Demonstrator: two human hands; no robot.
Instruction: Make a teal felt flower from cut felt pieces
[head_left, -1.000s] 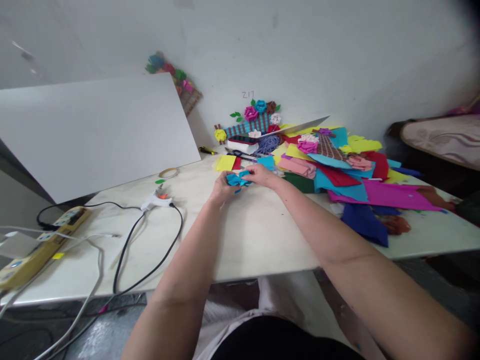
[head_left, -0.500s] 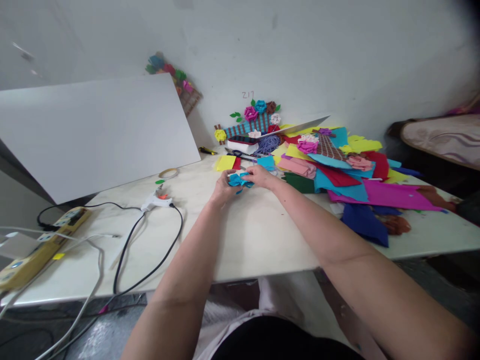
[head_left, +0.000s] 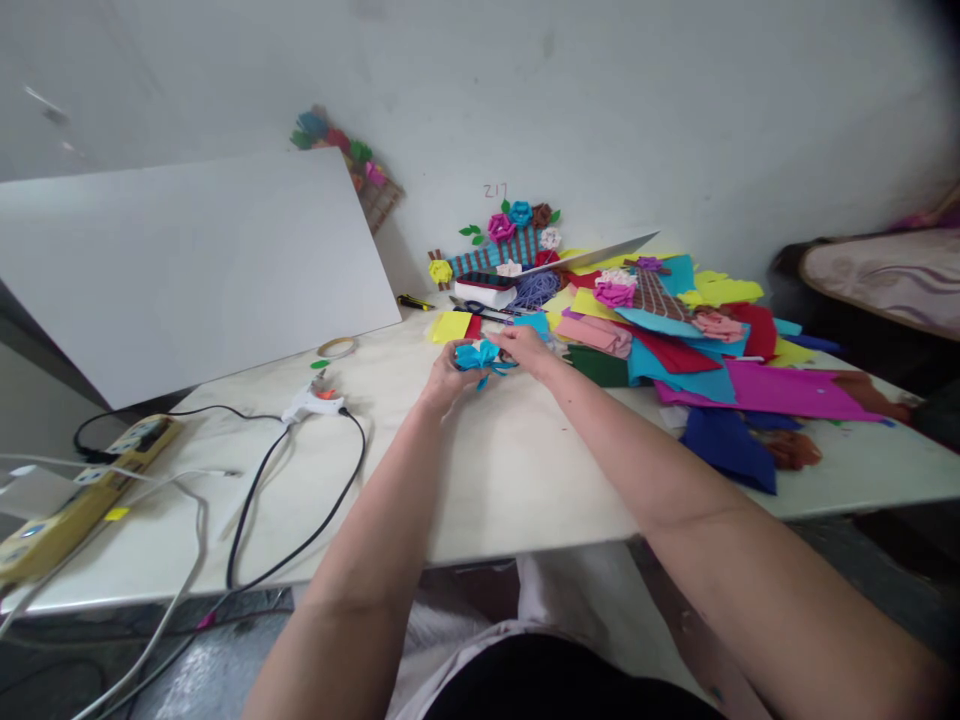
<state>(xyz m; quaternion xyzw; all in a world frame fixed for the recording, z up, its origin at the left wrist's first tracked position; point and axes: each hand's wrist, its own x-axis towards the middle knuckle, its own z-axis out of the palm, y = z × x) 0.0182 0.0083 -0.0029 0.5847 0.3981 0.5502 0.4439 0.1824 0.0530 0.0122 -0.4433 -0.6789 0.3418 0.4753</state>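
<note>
My left hand (head_left: 445,376) curls round the blue paper flower (head_left: 474,355), middle of the frame | my right hand (head_left: 526,349) bends nearly closed beside it, grip can't tell | I should pinch softly, avoiding rips

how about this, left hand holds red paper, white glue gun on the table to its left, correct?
No: the paper in the left hand is blue, not red, as the head view shows. The white glue gun does lie on the table, left of that hand.
</note>
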